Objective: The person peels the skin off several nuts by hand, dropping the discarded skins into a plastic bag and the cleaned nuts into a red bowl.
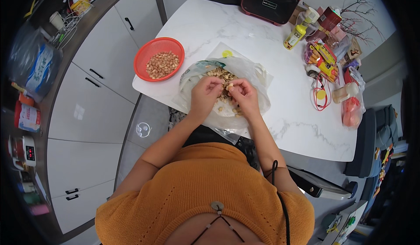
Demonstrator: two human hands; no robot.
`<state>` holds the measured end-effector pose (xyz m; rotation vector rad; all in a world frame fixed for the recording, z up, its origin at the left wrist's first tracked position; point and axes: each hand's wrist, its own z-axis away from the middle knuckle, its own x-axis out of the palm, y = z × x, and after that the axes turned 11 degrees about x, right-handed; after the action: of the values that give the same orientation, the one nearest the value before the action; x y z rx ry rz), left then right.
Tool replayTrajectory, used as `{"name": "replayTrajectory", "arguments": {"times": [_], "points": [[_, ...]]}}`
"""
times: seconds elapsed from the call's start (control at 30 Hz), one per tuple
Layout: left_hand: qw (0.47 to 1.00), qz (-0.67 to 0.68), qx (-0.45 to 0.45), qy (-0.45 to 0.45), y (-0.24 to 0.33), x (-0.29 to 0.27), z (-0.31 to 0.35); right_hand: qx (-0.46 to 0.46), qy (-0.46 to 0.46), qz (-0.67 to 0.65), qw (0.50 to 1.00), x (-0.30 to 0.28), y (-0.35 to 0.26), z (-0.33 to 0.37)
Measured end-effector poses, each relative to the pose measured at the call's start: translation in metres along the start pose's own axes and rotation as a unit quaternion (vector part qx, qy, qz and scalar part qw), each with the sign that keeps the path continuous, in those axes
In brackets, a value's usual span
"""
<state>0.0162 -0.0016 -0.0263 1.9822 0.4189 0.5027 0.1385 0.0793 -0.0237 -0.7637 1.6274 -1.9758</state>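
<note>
Over a translucent white plastic bag (186, 85), spread open at the table's near edge, my two hands work close together. My right hand (246, 97) pinches a pale peanut (229, 86) between thumb and fingertips. Beside it, the fingers of my left hand (206, 95) are closed, and whatever they hold is too small to make out. Unshelled peanuts and broken shells (222, 73) lie in the bag under and beyond my hands. To the left stands a red plastic basket (139, 63) with shelled, pinkish-brown peanuts (162, 65) in it.
The white marble-patterned table (302, 127) carries a black and red appliance (269, 2) at the back. Along its right side are a yellow bottle (297, 33), snack packets (322, 59), a red cord (320, 97) and a bag of red items (351, 111). White cabinets (87, 109) run along the left.
</note>
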Motion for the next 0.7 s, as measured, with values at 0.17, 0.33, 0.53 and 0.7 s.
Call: {"name": "replayTrajectory", "arguments": {"times": [0.17, 0.33, 0.53, 0.7], "points": [[0.997, -0.050, 0.044, 0.025, -0.012, -0.010, 0.000, -0.021, 0.020, -0.058, 0.998, 0.005, 0.005, -0.005], [0.994, -0.071, 0.075, 0.037, -0.020, -0.007, 0.001, -0.037, 0.019, -0.046, 0.998, 0.006, 0.014, -0.008], [0.987, -0.118, 0.107, 0.020, -0.020, -0.003, 0.005, -0.046, 0.038, -0.031, 0.998, 0.005, 0.016, -0.006], [0.983, -0.144, 0.111, 0.013, -0.014, -0.004, 0.005, -0.050, 0.044, -0.037, 0.997, 0.005, 0.021, -0.009]]}}
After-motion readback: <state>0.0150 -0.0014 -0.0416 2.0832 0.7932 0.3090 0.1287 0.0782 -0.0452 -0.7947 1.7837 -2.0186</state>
